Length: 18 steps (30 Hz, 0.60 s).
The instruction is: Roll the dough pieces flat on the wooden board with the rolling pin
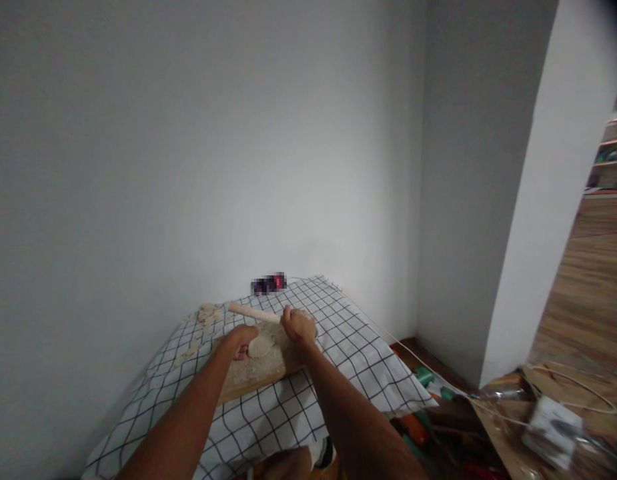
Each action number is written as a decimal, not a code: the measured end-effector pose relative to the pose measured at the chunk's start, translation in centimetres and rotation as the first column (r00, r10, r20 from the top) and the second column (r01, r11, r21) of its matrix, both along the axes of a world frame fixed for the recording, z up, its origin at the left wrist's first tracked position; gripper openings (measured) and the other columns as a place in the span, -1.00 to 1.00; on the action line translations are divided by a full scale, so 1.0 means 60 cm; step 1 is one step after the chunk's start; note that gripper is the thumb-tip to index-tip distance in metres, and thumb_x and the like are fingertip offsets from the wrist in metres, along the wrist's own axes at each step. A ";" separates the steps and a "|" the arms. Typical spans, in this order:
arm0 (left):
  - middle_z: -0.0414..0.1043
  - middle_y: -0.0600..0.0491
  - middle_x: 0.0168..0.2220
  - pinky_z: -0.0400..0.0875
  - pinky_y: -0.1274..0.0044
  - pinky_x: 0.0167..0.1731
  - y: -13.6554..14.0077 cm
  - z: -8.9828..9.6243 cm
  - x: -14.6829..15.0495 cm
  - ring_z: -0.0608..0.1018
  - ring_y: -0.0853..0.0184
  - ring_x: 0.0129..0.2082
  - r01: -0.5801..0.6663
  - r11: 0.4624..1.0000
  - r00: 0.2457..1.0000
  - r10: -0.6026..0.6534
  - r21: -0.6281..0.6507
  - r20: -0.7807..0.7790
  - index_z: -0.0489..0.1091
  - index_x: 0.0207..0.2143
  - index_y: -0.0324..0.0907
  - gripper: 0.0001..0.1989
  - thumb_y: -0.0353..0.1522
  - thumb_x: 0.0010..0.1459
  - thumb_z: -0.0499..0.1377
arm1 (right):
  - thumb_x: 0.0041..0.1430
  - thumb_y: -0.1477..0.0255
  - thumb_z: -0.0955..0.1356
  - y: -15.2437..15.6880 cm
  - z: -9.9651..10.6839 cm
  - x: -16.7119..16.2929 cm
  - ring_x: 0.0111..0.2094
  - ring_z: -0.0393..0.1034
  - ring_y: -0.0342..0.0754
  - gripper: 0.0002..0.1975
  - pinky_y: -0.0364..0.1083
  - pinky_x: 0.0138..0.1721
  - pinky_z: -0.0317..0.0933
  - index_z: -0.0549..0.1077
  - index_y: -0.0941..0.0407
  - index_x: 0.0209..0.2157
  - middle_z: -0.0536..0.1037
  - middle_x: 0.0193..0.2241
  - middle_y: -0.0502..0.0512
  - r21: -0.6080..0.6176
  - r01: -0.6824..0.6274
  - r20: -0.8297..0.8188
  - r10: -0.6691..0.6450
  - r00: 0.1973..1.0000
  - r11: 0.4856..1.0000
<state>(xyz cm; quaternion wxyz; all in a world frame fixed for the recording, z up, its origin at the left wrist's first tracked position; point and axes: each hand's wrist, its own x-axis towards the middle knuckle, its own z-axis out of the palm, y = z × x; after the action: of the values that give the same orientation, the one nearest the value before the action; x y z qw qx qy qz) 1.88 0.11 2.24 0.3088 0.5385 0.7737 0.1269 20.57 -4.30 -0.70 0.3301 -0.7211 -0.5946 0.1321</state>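
My right hand (pixel 299 326) is wrapped round one end of a wooden rolling pin (pixel 253 313), which points away to the left above the board. My left hand (pixel 243 341) pinches the left edge of a round, flat piece of dough (pixel 261 345), its fingertips partly hidden. The dough rests on a flour-dusted wooden board (pixel 253 381). Whether the pin touches the dough cannot be made out. Behind my left hand, flat pieces of dough (pixel 208 314) lie on the cloth.
A black-and-white checked cloth (pixel 361 357) covers the table beneath the board. A blurred dark and red object (pixel 269 284) stands by the wall. A white cable (pixel 438 381) runs down the right side towards cardboard (pixel 503 423) and a white box (pixel 553 430).
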 end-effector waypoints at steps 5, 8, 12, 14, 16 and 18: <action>0.28 0.12 -0.55 0.47 0.55 -0.47 -0.004 0.002 0.008 0.35 0.38 -0.55 -0.020 1.000 1.000 0.019 0.007 0.006 0.33 -0.39 -0.10 -0.69 -0.22 0.15 0.42 | 0.74 0.20 0.09 -0.002 0.003 0.002 0.15 0.66 0.21 -0.34 0.05 0.15 0.40 0.75 0.21 0.05 0.76 0.07 0.40 -0.004 -0.005 -0.011 0.005 1.000 1.000; 0.23 0.13 -0.58 0.44 0.57 -0.49 -0.008 0.005 0.008 0.33 0.38 -0.56 -0.027 1.000 1.000 0.027 -0.016 -0.003 0.31 -0.41 -0.10 -0.67 -0.21 0.17 0.41 | 0.74 0.22 0.09 -0.002 0.003 0.001 0.15 0.66 0.23 -0.34 0.06 0.16 0.40 0.75 0.22 0.06 0.76 0.08 0.39 -0.009 -0.010 -0.009 0.009 1.000 1.000; 0.22 0.14 -0.60 0.44 0.56 -0.50 -0.008 0.008 0.012 0.32 0.39 -0.58 -0.029 0.998 0.999 0.027 -0.053 -0.039 0.32 -0.44 -0.14 -0.70 -0.25 0.23 0.36 | 0.74 0.20 0.09 -0.001 0.003 0.001 0.16 0.66 0.25 -0.34 0.09 0.18 0.41 0.75 0.22 0.05 0.76 0.08 0.40 -0.006 -0.010 -0.018 0.010 1.000 1.000; 0.30 0.12 -0.56 0.44 0.55 -0.49 -0.006 0.008 0.017 0.36 0.38 -0.56 -0.027 0.999 0.998 0.024 -0.045 -0.062 0.35 -0.42 -0.15 -0.71 -0.27 0.24 0.37 | 0.74 0.19 0.10 0.000 0.002 0.001 0.15 0.66 0.24 -0.35 0.10 0.18 0.41 0.75 0.22 0.05 0.76 0.08 0.41 -0.002 -0.004 -0.026 0.004 1.000 1.000; 0.37 0.09 -0.53 0.45 0.54 -0.49 -0.004 0.010 0.022 0.42 0.35 -0.54 -0.022 0.999 0.996 0.018 -0.041 -0.085 0.36 -0.42 -0.15 -0.73 -0.29 0.22 0.39 | 0.74 0.20 0.11 0.000 0.002 0.002 0.15 0.66 0.23 -0.36 0.09 0.18 0.41 0.75 0.21 0.05 0.76 0.08 0.42 0.006 -0.002 -0.024 0.002 1.000 1.000; 0.41 0.07 -0.53 0.46 0.54 -0.50 -0.004 0.014 0.025 0.45 0.33 -0.52 -0.014 0.999 0.995 0.009 -0.044 -0.097 0.37 -0.42 -0.17 -0.75 -0.32 0.20 0.39 | 0.74 0.21 0.11 0.000 0.001 0.002 0.15 0.65 0.22 -0.37 0.08 0.18 0.40 0.74 0.20 0.05 0.75 0.08 0.42 0.012 -0.005 -0.022 0.005 1.000 1.000</action>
<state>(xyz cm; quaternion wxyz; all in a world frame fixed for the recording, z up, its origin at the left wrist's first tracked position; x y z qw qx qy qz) 3.40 -0.13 3.07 0.2823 0.5325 0.7934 0.0851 20.69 -4.28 -0.64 0.3407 -0.7161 -0.5935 0.1371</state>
